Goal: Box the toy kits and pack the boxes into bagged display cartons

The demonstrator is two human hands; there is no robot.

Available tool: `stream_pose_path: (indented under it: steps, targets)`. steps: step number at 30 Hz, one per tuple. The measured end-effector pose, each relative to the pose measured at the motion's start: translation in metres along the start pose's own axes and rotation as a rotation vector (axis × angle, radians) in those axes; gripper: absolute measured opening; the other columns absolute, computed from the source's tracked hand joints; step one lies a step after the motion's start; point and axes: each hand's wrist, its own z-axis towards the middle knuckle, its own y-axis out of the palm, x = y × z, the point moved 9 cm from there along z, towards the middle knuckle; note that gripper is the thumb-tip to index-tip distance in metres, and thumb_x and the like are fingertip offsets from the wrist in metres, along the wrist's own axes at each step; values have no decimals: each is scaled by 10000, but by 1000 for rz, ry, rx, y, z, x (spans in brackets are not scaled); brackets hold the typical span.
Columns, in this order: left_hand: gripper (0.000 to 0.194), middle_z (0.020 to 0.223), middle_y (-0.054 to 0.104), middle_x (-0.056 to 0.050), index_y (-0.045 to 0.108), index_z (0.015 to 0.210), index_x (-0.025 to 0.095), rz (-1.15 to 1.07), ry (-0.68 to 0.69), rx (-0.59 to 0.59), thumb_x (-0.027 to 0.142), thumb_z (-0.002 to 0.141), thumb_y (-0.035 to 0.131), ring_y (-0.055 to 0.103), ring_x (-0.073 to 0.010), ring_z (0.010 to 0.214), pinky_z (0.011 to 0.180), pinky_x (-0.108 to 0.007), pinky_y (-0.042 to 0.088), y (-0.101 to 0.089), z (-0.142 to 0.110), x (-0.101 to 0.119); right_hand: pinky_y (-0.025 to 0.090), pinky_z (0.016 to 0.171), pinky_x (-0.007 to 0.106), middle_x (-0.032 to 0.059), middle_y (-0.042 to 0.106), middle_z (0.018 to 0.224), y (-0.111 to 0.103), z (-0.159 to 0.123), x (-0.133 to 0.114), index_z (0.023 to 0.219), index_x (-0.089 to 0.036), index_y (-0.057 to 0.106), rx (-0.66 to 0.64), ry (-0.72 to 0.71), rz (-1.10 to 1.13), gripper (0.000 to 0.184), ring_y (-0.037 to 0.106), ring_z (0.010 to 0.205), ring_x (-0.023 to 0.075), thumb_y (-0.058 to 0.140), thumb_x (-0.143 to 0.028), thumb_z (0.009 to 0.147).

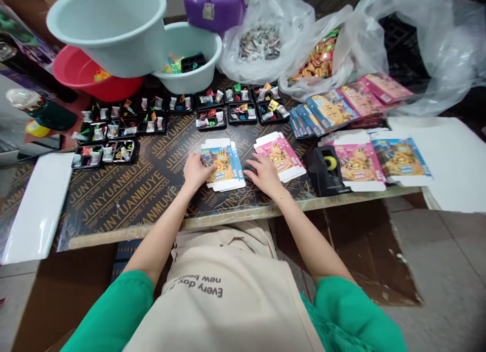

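Note:
A flattened blue printed carton (224, 165) lies on the table in front of me, with the edge of another blue one showing at its right side. My left hand (197, 172) is closed at its left edge, thumb across the printed face and fingers curled beside it. My right hand (265, 176) is open, fingers spread, between the blue carton and a flattened pink carton (279, 157). Its fingertips are near the blue carton's right edge, and the hand overlaps the pink carton's lower left corner.
Black trays (243, 113) of small wrapped items line the back. Behind stand a pale blue tub (110, 33), a red basin (72, 71) and plastic bags (258, 63). At right are a black tape dispenser (322, 172), more flat cartons (359, 165) and stacked boxes (330, 109).

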Motion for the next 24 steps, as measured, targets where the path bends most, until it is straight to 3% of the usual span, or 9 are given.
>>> stream_pose_path:
  steps: [5,8,10,12,14,16,18,21,24]
  targets:
    - [257,766,610,2,639,875,183,-471,201,-204,328,693,746,551,-155,675,701,-311,465,-4,-35,37,520,1025,457,89,595,1228,-29,16,-62,1239,-271,652,212,-164,234,436,591,1167,268,759,-351,824]
    - [149,683,550,22,617,749,183,-542,313,-193,284,706,717,490,-126,630,674,-289,439,-11,-59,60,540,865,394,71,572,1118,-42,20,-89,1057,-237,638,217,-205,303,422,584,1027,241,853,-359,715]
    - [174,749,586,4,600,730,192,-642,344,-187,273,678,745,560,-155,735,765,-310,473,-14,-69,65,500,735,339,38,567,993,-48,17,-98,889,-221,570,191,-221,361,376,556,856,187,863,-352,693]
    - [331,964,659,-33,647,895,215,-859,337,-349,347,633,799,631,-228,972,923,-369,491,-3,-79,67,420,622,295,-12,545,839,-50,12,-101,790,-222,487,125,-224,433,388,475,679,129,847,-346,716]
    - [610,1179,664,-61,644,1119,244,-1056,273,-634,447,577,835,607,-307,1187,1046,-445,464,17,-92,70,346,547,275,-53,500,717,-49,6,-100,757,-224,463,39,-208,521,418,395,571,96,854,-366,718]
    - [740,1236,671,-79,629,1223,234,-1131,184,-825,475,556,842,587,-353,1257,1102,-499,437,31,-103,69,339,521,268,-67,479,672,-48,3,-97,753,-223,488,-8,-177,631,443,395,540,88,882,-414,686]
    - [718,1208,700,-90,644,1213,203,-1153,121,-799,418,557,844,608,-362,1241,1118,-517,431,31,-101,65,417,554,268,-42,559,759,-53,3,-90,823,-229,550,34,-132,761,474,490,600,103,908,-477,635]
    - [669,1163,732,-101,657,1196,174,-1217,59,-651,347,573,828,670,-343,1148,1069,-506,485,17,-92,62,545,751,296,34,666,1118,-55,4,-71,1094,-263,614,144,-41,931,700,647,890,164,944,-530,538]
    - [620,1024,772,-92,682,1163,160,-1205,-57,-645,352,593,830,734,-314,955,939,-482,566,15,-95,55,571,871,334,61,711,1172,-22,-2,-67,1157,-242,663,-119,41,1075,727,691,1005,206,934,-539,552]
